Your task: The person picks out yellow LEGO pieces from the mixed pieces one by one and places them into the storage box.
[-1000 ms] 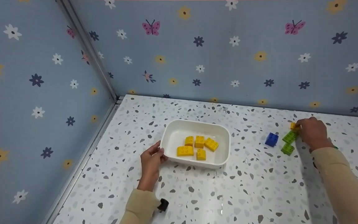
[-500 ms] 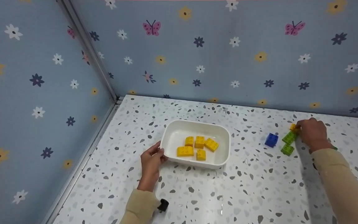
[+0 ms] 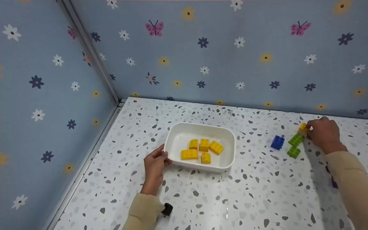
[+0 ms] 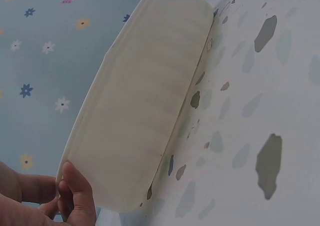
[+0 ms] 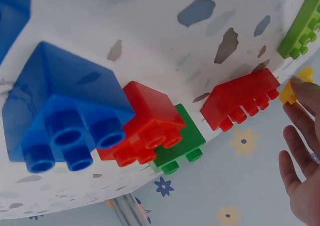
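Observation:
My left hand grips the left end of a white plastic tub, thumb on the near side. In the left wrist view, the thumb presses the outer wall of the tub. Several yellow toy bricks lie inside it. Far to the right, my right hand pinches a small yellow brick between thumb and fingertips. In the right wrist view that yellow brick sits at the fingertips near a red brick. Two light green bricks and a blue brick lie left of this hand.
Beside the right wrist stand a large blue brick, another red brick and a dark green brick, mostly hidden by the arm in the head view. A flowered wall panel bounds the speckled table at the back; another stands left.
My right hand has shifted slightly right with the yellow brick, opening a small gap to the light green brick. A dark blue piece now shows beside the right sleeve. The left hand stays put.

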The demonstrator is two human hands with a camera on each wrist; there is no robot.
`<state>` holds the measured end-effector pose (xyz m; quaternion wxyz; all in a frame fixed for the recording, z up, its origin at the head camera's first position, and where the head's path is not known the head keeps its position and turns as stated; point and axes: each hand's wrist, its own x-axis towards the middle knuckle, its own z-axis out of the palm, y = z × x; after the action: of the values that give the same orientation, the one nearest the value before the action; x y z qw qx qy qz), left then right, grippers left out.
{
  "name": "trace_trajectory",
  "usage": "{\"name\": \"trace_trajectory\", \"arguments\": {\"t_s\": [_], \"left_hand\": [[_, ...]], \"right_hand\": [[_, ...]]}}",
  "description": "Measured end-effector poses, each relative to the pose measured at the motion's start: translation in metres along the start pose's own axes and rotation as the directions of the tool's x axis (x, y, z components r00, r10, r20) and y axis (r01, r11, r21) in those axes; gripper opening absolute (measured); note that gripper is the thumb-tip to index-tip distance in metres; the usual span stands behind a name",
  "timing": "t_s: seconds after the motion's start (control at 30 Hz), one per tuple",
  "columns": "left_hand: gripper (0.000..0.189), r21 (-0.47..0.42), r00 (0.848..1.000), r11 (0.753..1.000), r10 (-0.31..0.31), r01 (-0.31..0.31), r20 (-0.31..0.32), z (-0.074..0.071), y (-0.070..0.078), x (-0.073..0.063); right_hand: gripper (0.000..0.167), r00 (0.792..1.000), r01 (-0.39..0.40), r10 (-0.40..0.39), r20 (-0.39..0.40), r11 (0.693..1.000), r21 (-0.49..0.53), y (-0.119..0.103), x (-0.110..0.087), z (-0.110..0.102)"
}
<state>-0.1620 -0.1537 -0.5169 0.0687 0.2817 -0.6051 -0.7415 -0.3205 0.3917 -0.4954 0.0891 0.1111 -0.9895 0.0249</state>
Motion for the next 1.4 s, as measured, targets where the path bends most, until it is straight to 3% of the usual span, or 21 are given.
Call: {"name": "trace_trajectory", "arguments": {"t_s": [0.43,0.73,0.97,1.17,1.4], "left_hand": [[0.041,0.013,1.000,1.000,-0.018,0.018,-0.010,0.000,0.000,0.001],[0.040,0.020,1.000,1.000,-0.003,0.003,-0.013,-0.002,-0.001,0.000],[0.041,0.032,1.000,0.999,-0.021,0.022,-0.011,-0.001,0.002,-0.002],[0.041,0.016,1.000,1.000,-0.016,0.016,-0.007,0.000,0.002,-0.003],[0.040,0.036,1.000,0.999,-0.020,0.021,-0.017,0.002,0.003,-0.002]], "right_hand": [[0.016,0.999,0.033,-0.032,-0.034,0.999,0.008,-0.009,0.000,-0.004],[0.013,0.984,0.105,-0.097,-0.152,0.994,0.044,-0.022,-0.004,-0.003],[0.013,0.986,0.104,-0.093,-0.139,0.992,0.073,-0.031,-0.003,-0.005],[0.013,0.976,0.144,-0.127,-0.175,0.986,0.088,-0.043,-0.003,-0.007],[0.015,0.974,0.172,-0.155,-0.166,0.981,0.094,-0.061,-0.001,-0.011]]}}
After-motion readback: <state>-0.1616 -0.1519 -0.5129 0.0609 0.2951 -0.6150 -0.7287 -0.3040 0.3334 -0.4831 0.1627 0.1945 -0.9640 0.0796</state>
